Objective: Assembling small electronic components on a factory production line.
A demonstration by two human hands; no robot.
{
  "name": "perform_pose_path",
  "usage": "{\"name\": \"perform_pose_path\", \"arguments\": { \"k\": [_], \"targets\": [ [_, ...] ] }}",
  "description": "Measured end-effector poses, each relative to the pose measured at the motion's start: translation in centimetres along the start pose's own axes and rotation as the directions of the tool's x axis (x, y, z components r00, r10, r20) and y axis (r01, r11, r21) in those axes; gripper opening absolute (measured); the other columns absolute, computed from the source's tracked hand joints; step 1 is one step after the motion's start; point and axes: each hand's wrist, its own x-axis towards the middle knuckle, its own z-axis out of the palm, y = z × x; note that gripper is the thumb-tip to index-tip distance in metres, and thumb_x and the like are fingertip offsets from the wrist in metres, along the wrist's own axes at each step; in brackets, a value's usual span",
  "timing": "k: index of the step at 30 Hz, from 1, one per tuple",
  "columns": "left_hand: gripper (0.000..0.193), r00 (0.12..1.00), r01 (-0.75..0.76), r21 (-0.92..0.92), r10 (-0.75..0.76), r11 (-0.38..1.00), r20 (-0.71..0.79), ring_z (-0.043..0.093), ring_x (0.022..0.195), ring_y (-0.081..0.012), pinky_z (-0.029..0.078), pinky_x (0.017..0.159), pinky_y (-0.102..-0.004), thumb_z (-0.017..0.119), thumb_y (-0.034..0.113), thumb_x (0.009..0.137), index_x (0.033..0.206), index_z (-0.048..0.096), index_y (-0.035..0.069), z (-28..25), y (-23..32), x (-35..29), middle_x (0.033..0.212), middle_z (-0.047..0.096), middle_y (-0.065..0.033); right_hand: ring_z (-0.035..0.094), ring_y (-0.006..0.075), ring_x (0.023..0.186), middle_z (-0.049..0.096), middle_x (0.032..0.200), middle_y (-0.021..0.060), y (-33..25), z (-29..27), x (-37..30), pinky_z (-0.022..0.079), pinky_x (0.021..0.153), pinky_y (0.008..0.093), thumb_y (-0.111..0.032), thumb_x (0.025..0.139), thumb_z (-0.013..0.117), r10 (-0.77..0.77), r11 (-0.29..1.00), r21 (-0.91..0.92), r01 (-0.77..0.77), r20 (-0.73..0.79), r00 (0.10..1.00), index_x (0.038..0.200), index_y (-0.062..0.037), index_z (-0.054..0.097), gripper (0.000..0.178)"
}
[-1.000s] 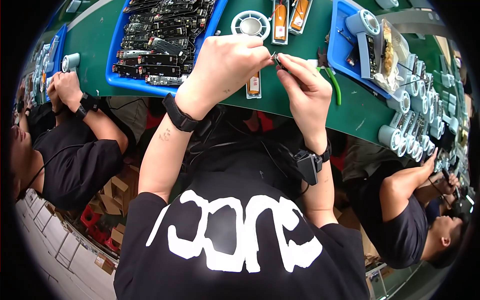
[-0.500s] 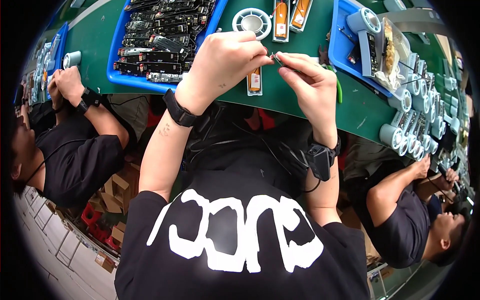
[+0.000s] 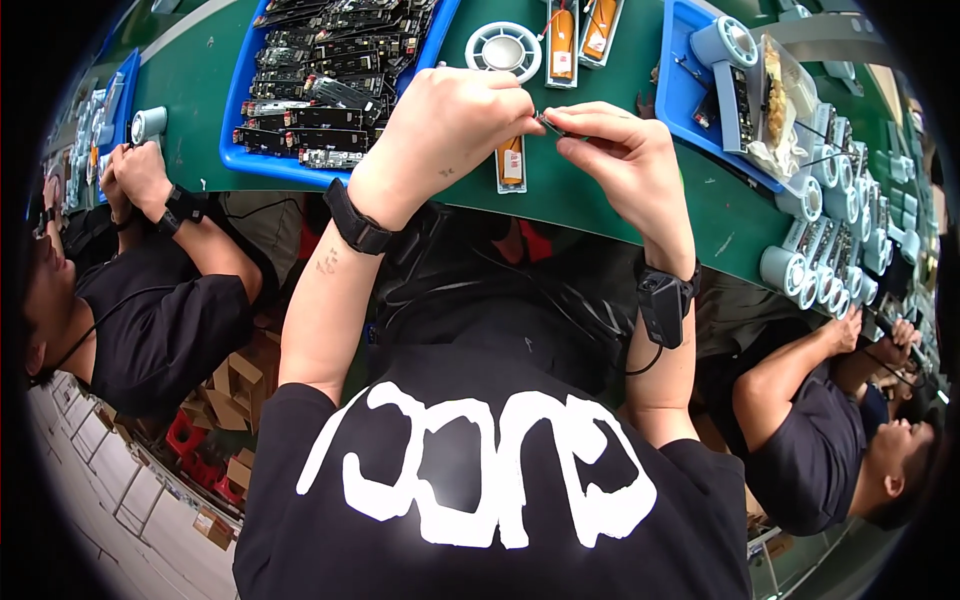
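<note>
My left hand (image 3: 465, 120) is closed in a pinch above the green bench, its fingertips hiding most of what they grip. Close to them, my right hand (image 3: 630, 160) pinches a small dark piece (image 3: 552, 124) between thumb and fingers. A reddish bit shows where the two sets of fingertips nearly meet, too small to name. Just beneath, a pale housing with an orange battery pack (image 3: 511, 165) is partly covered by my left hand. Beyond my hands are a round light-blue ring-shaped part (image 3: 503, 52) and two more battery housings (image 3: 562, 45).
On the left, a blue tray (image 3: 230, 140) holds many dark circuit boards. Another blue tray (image 3: 680, 110) on the right carries a light-blue part and a clear plastic box. Rows of light-blue assemblies (image 3: 800, 270) line the bench's right side. Co-workers (image 3: 165, 300) sit on both sides.
My right forearm has swung slightly to the right, and the right hand is turned a little. Both hands keep their pinch. A green tool handle beside the right hand is now hidden.
</note>
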Motion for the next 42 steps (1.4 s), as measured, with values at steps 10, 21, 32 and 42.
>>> {"name": "perform_pose_path", "arguments": {
  "k": [10,21,32,42],
  "targets": [
    [0.019,0.984,0.0,-0.111,-0.02,0.994,-0.175,0.064,0.067,-0.023,0.051,0.058,-0.0325,0.081,0.014,0.08,0.088,0.069,0.004,0.9,-0.2,-1.0,0.077,0.062,-0.0063,0.069,0.0139,0.096,0.073,0.11,0.0104,-0.5,0.2,0.2,0.054,0.079,0.0237,0.004,0.09,0.068,0.092,0.993,0.079,-0.091,-0.018,0.996,0.117,0.0014,0.072,0.027],
    [0.032,0.843,0.264,-0.168,-0.311,0.95,-0.438,0.066,0.083,-0.0276,0.055,0.071,-0.0362,0.083,0.008,0.077,0.106,0.069,0.003,4.1,2.4,-2.6,0.093,0.067,-0.0105,0.069,0.0121,0.09,0.073,0.107,0.0079,-0.7,1.7,0.2,0.049,0.072,0.0213,0.001,0.092,0.067,0.158,0.972,0.195,-0.132,-0.127,0.979,0.121,0.0039,0.068,0.029],
    [0.017,0.875,0.203,-0.053,-0.205,0.978,-0.438,0.066,0.081,-0.0268,0.054,0.07,-0.0369,0.076,0.006,0.083,0.1,0.073,0.003,3.4,1.8,-3.6,0.088,0.066,-0.0088,0.068,0.0127,0.091,0.072,0.109,0.0076,0.5,2.5,0.7,0.048,0.069,0.0224,0.0,0.093,0.067,0.171,0.925,0.365,-0.104,-0.155,0.973,0.121,0.0035,0.068,0.029],
    [0.011,0.815,0.371,-0.306,-0.465,0.877,-0.345,0.066,0.075,-0.0265,0.053,0.066,-0.0357,0.075,0.005,0.084,0.094,0.072,0.001,2.9,2.0,-3.0,0.082,0.064,-0.0103,0.066,0.0091,0.09,0.072,0.109,0.0071,0.4,4.1,0.0,0.048,0.072,0.0211,-0.001,0.093,0.069,0.104,0.989,0.134,-0.065,-0.306,0.946,0.121,0.0019,0.068,0.029]
  ]
}}
